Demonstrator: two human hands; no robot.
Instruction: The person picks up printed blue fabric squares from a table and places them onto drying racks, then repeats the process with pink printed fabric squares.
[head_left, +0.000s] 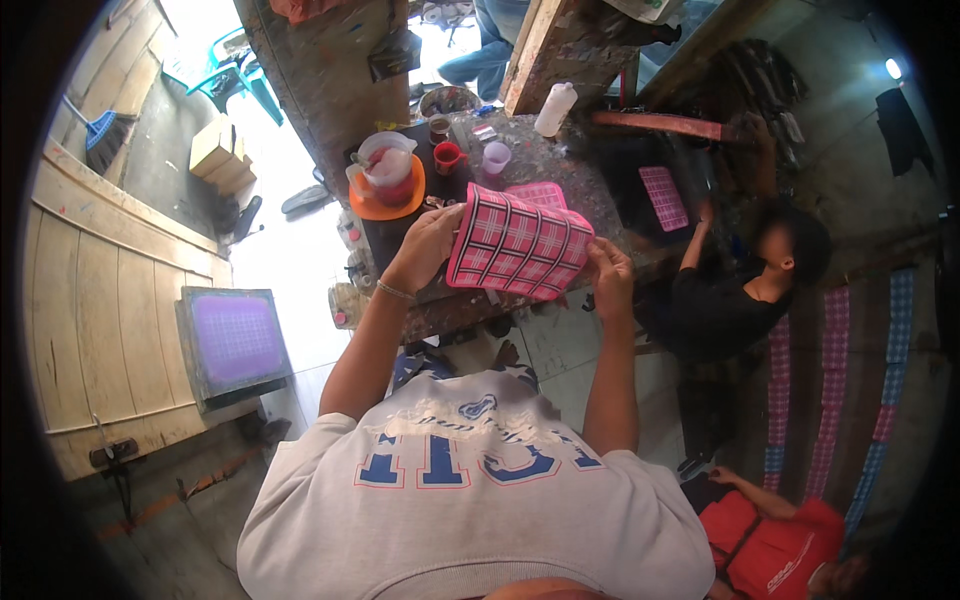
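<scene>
While my left hand point(432, 238) pinches the left edge of a pink plaid sheet point(520, 243), my right hand point(611, 275) has the opposite edge, fingers closed on it, so both are grasping and neither is free! And the sheet itself? Up in front of me, over the near side of the paint-stained worktable point(598, 172), tilted and gently bowed, black-and-white lines crossing the pink. Peeking out just beyond its top edge, a second pink piece point(540, 192), partly hidden by the one I hold.

Look left along the table: a clear jug point(388, 165) of pink stuff stands in an orange dish point(420, 178), near my left hand. Beside it, a red cup point(447, 156), then a pale purple cup point(496, 157), with a white bottle point(555, 108) farther back, leaning a touch.

Over on my right, a co-worker in black point(720, 310) reaches an arm towards a pink patterned panel point(664, 198) lying on a dark surface. Down on my left, a framed purple screen point(235, 338) sits by the wooden boards point(105, 310), well apart from my hands!
</scene>
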